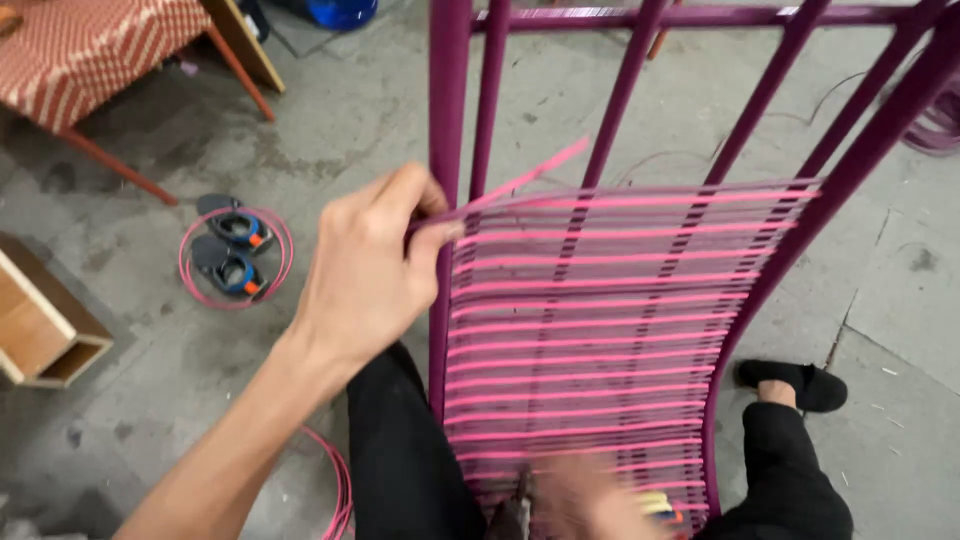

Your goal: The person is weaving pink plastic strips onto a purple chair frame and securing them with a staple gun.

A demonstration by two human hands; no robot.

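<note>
I see a flat pink plastic weaving strand [520, 183] running from the upper left edge of the woven panel, its loose end sticking up and to the right between two bars. My left hand [370, 270] has it pinched: the fingers [432, 232] are curled in tight, thumb against forefinger, clamped on the strand right where it meets the left upright of the purple metal chair frame [448, 120]. The rest of the strand work lies in close horizontal rows of pink across that frame, from left upright to curved right rail, with the top rows looking a little looser than those below. My right hand [590, 500] sits at the bottom edge of view, low on the woven panel, heavily blurred; I cannot tell whether its fingers are closed or what they touch, though something dark and something yellow-orange show beside it. Under the frame are my black trousers and a black shoe [795, 383] on the grey concrete floor [150, 400]. Further left on the floor lies a coil of pink strand [283, 250] ringed round two blue-and-black clamps [228, 262]. A wooden box [45, 330] stands at the left edge, well apart.
</note>
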